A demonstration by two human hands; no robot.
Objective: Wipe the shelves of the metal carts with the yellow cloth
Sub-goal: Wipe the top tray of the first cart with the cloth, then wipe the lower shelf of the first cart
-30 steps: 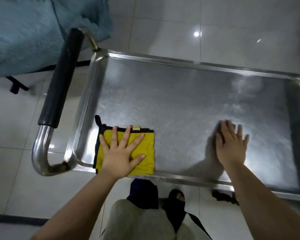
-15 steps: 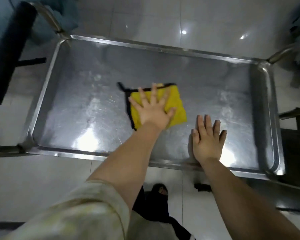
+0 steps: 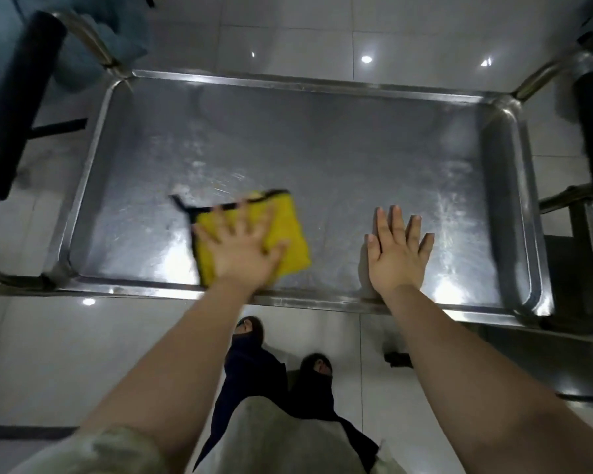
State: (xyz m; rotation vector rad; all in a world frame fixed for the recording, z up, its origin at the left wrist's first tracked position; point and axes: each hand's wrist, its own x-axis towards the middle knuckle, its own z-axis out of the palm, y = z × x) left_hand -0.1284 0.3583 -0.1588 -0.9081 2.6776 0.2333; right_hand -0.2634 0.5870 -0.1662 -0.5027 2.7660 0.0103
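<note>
One shelf [image 3: 322,138] mid-wipe, near edge.
I see my left hand [image 3: 243,249] spread flat on the cloth [image 3: 290,230], right hand [image 3: 396,251] spread, bracing; far half looks unwiped, other shelves unseen.

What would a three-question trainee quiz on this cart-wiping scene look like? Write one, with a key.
1. True or false: the right hand grips the yellow cloth.
2. The cloth lies on the metal cart shelf: A) near its front rim; B) in its far right corner; C) hanging off its side.
3. Which hand presses the cloth?
Key: 1 false; 2 A; 3 the left hand.
</note>
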